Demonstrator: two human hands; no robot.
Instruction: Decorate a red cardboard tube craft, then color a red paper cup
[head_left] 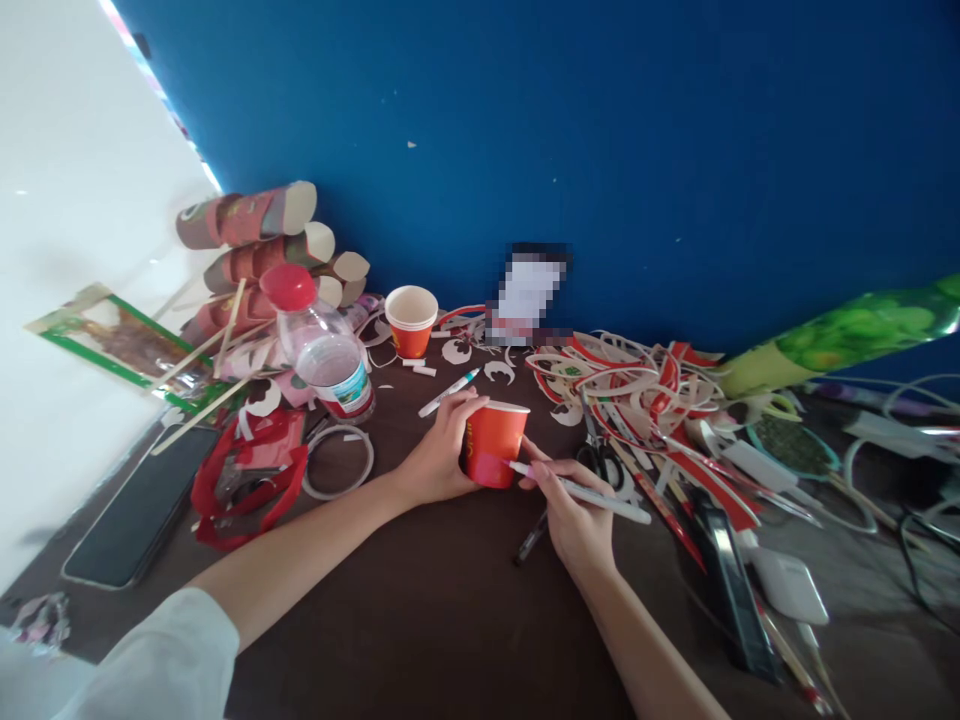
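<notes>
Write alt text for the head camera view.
A left hand holds a red paper cup upright on a dark table while the right hand puts a white marker to its side. Scissors, paper strips, a water bottle and a phone lie around.

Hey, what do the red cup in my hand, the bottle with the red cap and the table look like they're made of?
The red cup, held by the left hand: likely paper, matte, with a rolled white rim. The bottle: clear, thin plastic by its see-through glossy wall; its red cap also looks plastic. The table: a dark brown matte surface; whether wood, laminate or a covering, I cannot tell.
</notes>
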